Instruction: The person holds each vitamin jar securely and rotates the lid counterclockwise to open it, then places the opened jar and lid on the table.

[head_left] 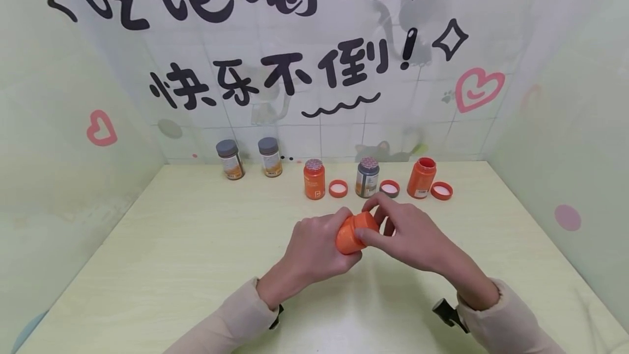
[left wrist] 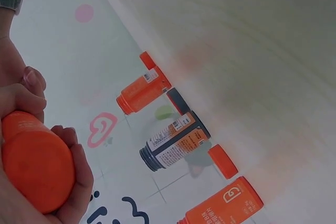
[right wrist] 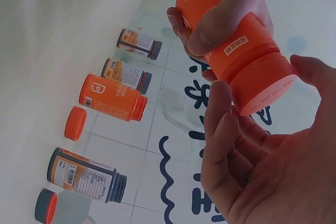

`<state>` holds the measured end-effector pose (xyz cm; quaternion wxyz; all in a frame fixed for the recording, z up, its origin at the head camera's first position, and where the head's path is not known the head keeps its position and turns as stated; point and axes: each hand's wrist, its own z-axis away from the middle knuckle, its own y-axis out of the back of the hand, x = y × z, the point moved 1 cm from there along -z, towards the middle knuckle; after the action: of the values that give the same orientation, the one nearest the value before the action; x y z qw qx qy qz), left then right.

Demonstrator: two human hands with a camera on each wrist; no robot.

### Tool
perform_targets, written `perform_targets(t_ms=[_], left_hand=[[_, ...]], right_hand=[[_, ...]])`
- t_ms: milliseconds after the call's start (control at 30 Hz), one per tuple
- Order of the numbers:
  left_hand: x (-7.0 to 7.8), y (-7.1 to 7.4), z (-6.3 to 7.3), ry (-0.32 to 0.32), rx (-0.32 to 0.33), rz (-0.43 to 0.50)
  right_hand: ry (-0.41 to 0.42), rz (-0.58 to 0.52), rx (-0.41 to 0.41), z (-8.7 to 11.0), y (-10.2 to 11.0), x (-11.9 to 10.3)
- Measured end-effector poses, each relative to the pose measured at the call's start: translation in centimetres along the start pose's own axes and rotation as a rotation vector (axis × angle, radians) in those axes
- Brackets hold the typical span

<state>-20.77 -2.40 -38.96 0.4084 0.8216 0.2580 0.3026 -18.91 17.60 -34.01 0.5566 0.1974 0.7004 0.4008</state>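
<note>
A person in pale sleeves (head_left: 238,313) holds an orange bottle (head_left: 348,239) tilted above a pale counter (head_left: 196,255), the left hand (head_left: 314,247) locked in a firm grip around its body while the right hand (head_left: 413,234) pinches its orange cap (head_left: 366,224) in a grip of thumb and fingers, the cap seated on the neck. Behind the hands, a row of containers stands upright near a wall (head_left: 290,143) painted with dark lettering (head_left: 285,72): from left, two grey-lidded bottles (head_left: 233,167), an orange jar (head_left: 315,184) with a patterned seal across its mouth, a dark bottle (head_left: 367,183), likewise sealed, and a red-orange container (head_left: 420,180) with its red interior showing. A loose cap lies just to the right of each of the last three: an orange lid (head_left: 338,188), a dark-sided lid (head_left: 390,188) and a red lid (head_left: 442,190).
</note>
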Motion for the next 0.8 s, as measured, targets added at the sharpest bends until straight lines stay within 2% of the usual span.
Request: perform_targets(t_ms=[167,467,600,700,800], left_hand=[[0.05,0.02,-0.03,-0.002,-0.008,0.000],[0.15,0.12,-0.07,0.006,-0.026,-0.014],[0.21,0.14,-0.11,0.012,-0.030,-0.017],[0.21,0.09,-0.11,0.013,-0.029,-0.007],[0.22,-0.01,-0.10,0.008,-0.029,-0.001]], right_hand=[[-0.020,-0.031,0.013,-0.09,-0.05,-0.03],[0.097,0.032,0.003,0.12,0.27,0.15],[0.030,0.034,-0.009,0.11,0.32,-0.05],[-0.038,-0.007,-0.039,0.06,0.23,-0.15],[-0.053,-0.036,-0.059,0.03,0.16,-0.13]])
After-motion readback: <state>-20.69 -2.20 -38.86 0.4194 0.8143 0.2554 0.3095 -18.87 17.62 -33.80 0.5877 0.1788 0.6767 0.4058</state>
